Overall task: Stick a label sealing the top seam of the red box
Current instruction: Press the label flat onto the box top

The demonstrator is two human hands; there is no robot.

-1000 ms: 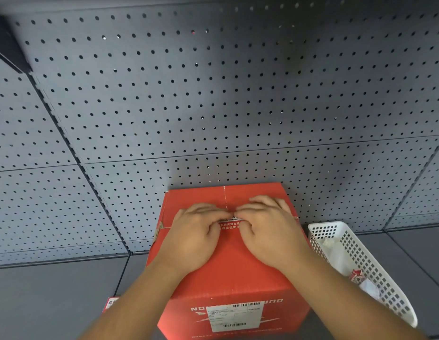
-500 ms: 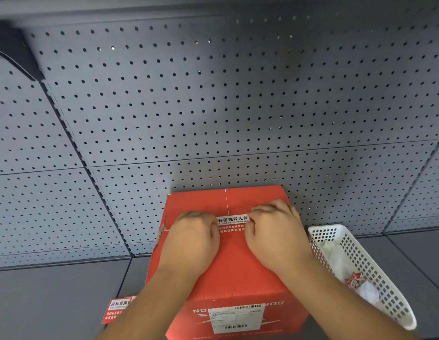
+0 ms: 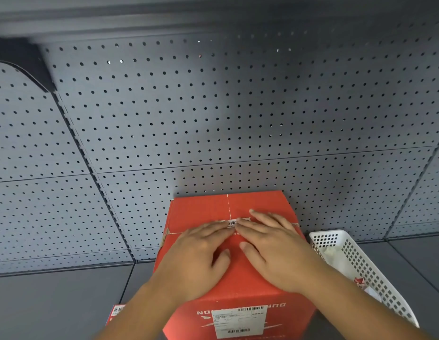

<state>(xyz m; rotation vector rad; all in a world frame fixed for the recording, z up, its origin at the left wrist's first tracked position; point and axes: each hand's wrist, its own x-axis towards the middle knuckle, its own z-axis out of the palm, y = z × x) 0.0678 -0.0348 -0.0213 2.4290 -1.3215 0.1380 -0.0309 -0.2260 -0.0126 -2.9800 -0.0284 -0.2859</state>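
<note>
A red cardboard box stands on the grey shelf against the pegboard, with a white shipping label on its near face. A red-and-white seal label lies across the top seam, mostly covered by fingers. My left hand rests flat on the box top, fingers spread, fingertips on the label's left part. My right hand lies flat beside it, fingertips on the label's right part. Neither hand grips anything.
A white perforated plastic basket with paper scraps sits just right of the box. A sheet of red labels lies on the shelf at the box's lower left. The grey pegboard wall rises directly behind.
Both hands have flattened out from curled fingers and slid back together over the label, after being spread apart half a second ago. The box has not moved.
</note>
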